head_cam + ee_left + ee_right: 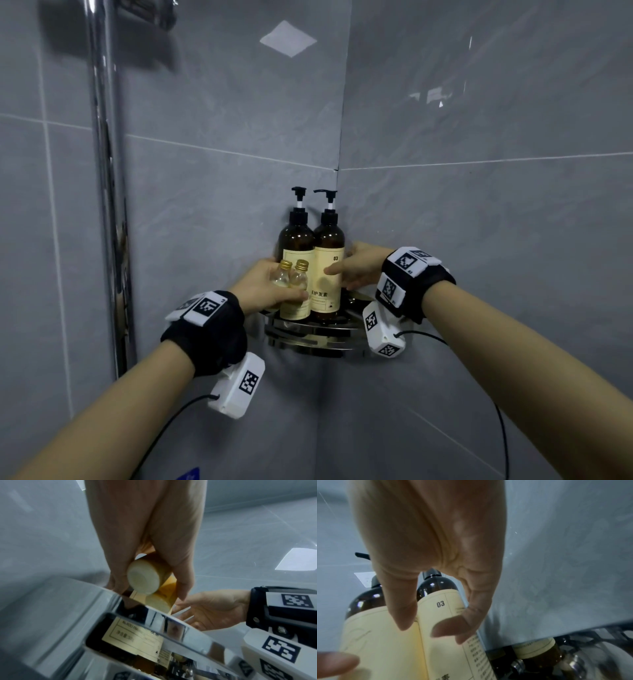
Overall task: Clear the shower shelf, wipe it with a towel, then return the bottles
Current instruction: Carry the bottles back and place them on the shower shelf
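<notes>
Grey stone-look tiles meet at a corner holding a chrome wire shelf (310,334). Two amber pump bottles (313,270) stand there (cream labels). Left hand (265,286) grips two small gold-capped glass bottles (290,277); right hand (358,269) spreads loosely beside the right one, holding nothing.

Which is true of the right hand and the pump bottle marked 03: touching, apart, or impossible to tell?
Cannot tell. In the right wrist view the right hand spreads its fingers around the bottle marked 03, but neither contact nor gap shows plainly.
</notes>
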